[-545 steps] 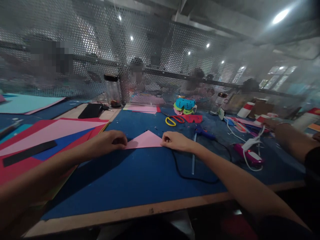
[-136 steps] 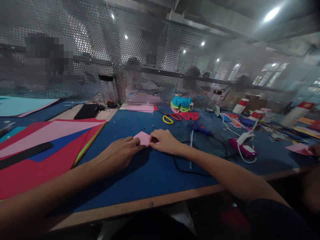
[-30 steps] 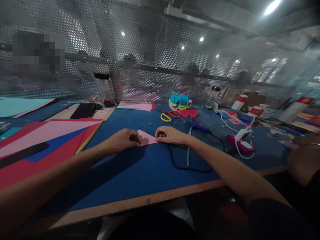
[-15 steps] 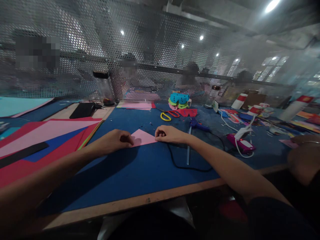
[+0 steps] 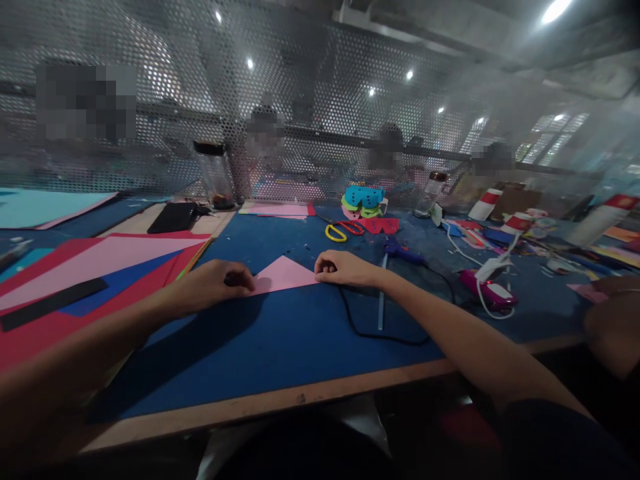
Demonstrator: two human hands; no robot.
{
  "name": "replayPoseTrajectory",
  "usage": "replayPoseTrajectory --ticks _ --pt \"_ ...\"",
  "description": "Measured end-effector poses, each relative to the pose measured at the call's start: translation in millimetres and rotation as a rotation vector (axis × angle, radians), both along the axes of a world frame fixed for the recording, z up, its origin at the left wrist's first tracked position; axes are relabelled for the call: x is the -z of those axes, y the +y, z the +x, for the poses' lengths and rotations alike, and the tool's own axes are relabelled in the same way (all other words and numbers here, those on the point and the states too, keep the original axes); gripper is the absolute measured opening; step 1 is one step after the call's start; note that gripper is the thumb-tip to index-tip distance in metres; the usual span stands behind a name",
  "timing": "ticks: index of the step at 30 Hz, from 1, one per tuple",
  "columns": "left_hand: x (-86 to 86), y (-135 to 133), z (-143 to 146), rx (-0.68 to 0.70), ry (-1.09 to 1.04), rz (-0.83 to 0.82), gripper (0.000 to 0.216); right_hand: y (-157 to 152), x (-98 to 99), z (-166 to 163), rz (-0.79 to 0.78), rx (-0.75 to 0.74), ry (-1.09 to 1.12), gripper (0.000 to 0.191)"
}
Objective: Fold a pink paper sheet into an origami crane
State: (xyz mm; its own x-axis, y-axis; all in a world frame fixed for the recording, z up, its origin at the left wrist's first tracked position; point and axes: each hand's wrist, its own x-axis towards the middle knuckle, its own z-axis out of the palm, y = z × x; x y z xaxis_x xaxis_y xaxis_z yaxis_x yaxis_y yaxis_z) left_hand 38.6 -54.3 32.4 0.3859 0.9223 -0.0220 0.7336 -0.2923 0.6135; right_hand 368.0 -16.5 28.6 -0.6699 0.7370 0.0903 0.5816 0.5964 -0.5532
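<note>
A pink paper triangle (image 5: pixel 285 275) lies on the blue table mat, its long side toward me and its peak pointing away. At its left corner, my left hand (image 5: pixel 227 283) pinches the paper with thumb and fingers closed. The opposite corner is held by my right hand (image 5: pixel 343 268), its fingers curled and pressed on the paper. Beyond the triangle are scissors (image 5: pixel 336 233) with yellow and red handles. Just right of my right hand lies a blue glue gun (image 5: pixel 403 251), and a clear glue stick (image 5: pixel 381 303) shows past my forearm.
Coloured paper sheets (image 5: pixel 145 250) are stacked at left, with a black phone (image 5: pixel 173 217) behind. Cut paper masks (image 5: pixel 364 197) sit at the back. A purple power strip (image 5: pixel 486 290) with cables lies at right, near another person's arm (image 5: pixel 613 320). A perforated screen (image 5: pixel 320 100) stands behind.
My left hand has slid left along the triangle's long edge to its corner, so more pink paper shows. My right hand keeps its hold. The whole view has shifted slightly.
</note>
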Motion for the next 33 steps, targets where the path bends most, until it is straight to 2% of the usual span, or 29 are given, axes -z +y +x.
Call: replayPoseTrajectory --ticks 6,14,33 --pt "4.6 -0.4 -16.4 -0.015 0.012 0.031 0.035 -0.1 -0.6 0.1 -0.014 0.0 0.003 0.014" --pt "-9.2 -14.6 -19.9 -0.017 0.023 0.019 0.027 -2.3 -2.4 -0.6 -0.021 0.013 0.009 0.013" --pt "-14.6 -19.9 -42.6 -0.05 0.071 0.045 0.019 -0.5 0.1 -0.5 0.019 -0.003 -0.013 0.012"
